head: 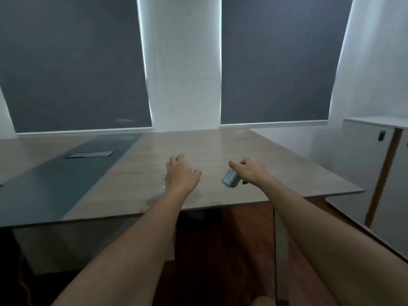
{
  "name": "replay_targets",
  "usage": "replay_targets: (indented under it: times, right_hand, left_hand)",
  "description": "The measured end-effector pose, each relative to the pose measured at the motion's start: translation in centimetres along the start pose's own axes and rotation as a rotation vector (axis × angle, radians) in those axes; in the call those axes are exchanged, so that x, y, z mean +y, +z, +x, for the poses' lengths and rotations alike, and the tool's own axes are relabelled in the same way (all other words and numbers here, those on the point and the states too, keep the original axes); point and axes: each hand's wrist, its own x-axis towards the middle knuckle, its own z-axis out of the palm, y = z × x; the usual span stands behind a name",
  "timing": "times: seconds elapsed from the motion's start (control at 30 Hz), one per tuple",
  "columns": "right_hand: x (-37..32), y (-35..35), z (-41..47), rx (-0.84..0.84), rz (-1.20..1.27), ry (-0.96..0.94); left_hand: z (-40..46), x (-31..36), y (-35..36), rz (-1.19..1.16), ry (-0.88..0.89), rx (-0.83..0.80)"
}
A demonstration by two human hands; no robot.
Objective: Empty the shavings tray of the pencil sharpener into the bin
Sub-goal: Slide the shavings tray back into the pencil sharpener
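My right hand (250,170) is closed around a small pale grey-blue pencil sharpener (230,181), held just above the wooden table (220,149) near its front right part. My left hand (182,173) hovers palm down over the table to the left of it, fingers curled. A small clear object (164,181) peeks out at the left edge of that hand; whether the hand grips it I cannot tell. No bin is in view.
The table has a grey-green inlaid strip (66,180) on the left with a dark flat cover plate (89,154). Two windows with dark roller blinds stand behind. A white cabinet (375,164) stands to the right. The floor below is dark wood.
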Motion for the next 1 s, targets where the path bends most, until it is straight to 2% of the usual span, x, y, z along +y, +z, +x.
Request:
replay_targets:
  times: [0.1,0.27,0.6,0.73,0.87,1.0]
  right_hand:
    - [-1.4,2.8,0.8,-0.03,0.109,0.005]
    - [-2.5,6.4,2.2,-0.084,0.272,0.07]
    - [-1.4,10.8,4.8,-0.13,0.636,0.246]
    - [-0.9,11.9,5.3,-0.163,0.725,0.266]
    - [-0.6,12.7,5.6,-0.218,0.773,0.281]
    - [-0.7,13.7,6.0,-0.261,0.806,0.276]
  left_hand:
    - [0.6,-2.7,-0.6,-0.034,-0.107,0.054]
    - [1.8,-6.8,0.3,-0.063,-0.193,-0.004]
    - [2.6,-10.5,4.1,-0.245,-0.142,-0.023]
    - [3.1,-10.7,5.0,-0.327,-0.138,0.081]
    - [3.3,-11.2,5.1,-0.477,-0.32,0.168]
    - [3.5,-11.6,4.8,-0.555,-0.361,0.246]
